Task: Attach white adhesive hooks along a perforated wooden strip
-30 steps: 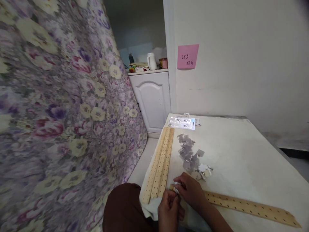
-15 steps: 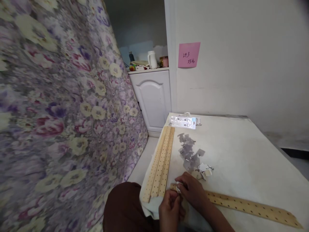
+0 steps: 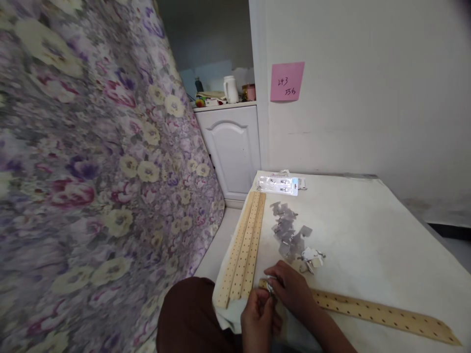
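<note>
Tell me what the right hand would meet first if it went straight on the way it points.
Past the small pale piece it holds, the right hand would probably meet the nearest perforated wooden strip of the three lying side by side, though its height above them is unclear.

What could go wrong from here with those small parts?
The small pale piece at the fingertips of the left hand and right hand could slip from their grip and, so near the edge of the table, perhaps drop off. The right hand might knock the loose white pieces just beyond it. The perforated strip, partly hidden by that hand, could shift if nudged.
</note>
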Available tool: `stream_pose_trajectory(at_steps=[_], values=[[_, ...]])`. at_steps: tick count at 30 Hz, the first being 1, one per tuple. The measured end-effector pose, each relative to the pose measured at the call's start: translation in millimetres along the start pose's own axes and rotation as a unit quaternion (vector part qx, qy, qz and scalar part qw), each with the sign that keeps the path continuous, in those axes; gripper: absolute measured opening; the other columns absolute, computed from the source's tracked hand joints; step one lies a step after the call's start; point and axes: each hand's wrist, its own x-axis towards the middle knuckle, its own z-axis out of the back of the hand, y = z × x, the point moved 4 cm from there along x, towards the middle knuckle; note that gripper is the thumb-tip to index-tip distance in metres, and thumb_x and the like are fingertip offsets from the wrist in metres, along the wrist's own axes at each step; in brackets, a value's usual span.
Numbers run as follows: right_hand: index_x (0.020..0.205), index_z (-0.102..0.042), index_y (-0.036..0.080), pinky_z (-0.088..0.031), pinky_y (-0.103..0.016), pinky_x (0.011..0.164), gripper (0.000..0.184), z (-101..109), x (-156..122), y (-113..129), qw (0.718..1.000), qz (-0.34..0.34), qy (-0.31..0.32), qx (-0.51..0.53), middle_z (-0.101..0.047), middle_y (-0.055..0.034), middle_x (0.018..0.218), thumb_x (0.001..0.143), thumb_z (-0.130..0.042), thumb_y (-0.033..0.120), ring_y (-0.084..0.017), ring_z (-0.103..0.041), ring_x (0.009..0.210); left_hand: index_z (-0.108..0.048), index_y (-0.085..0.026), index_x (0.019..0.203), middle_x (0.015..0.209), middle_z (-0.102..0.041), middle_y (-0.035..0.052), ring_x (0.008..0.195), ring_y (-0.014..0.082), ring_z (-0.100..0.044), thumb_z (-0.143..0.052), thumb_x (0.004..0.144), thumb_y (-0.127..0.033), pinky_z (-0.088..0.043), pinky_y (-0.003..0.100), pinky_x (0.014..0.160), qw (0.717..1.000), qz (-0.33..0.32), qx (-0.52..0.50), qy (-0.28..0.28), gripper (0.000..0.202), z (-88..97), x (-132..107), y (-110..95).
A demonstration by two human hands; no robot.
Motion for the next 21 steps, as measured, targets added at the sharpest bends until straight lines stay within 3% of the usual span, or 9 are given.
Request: stream_pose_trajectory(at_steps=[21], values=[[0.09,-0.067,0.025,-0.039,-0.024,0.072,0.019,-0.2,1.1,-4.1,1.0,-0.011,0.006,0.004,-0.062,0.0005,0.083,0.078,-0.052,0.025,-0.014,-0.057,0.079,-0.045,-0.021,0.07,0.041,-0.05,-0.0093,0.033,0.0064,-0.042,-0.061,0.071,-0.05,-0.031,0.016,0.035,1.0,-0.003,-0.005,0.003,0.033,0.5,-0.3,2.0]])
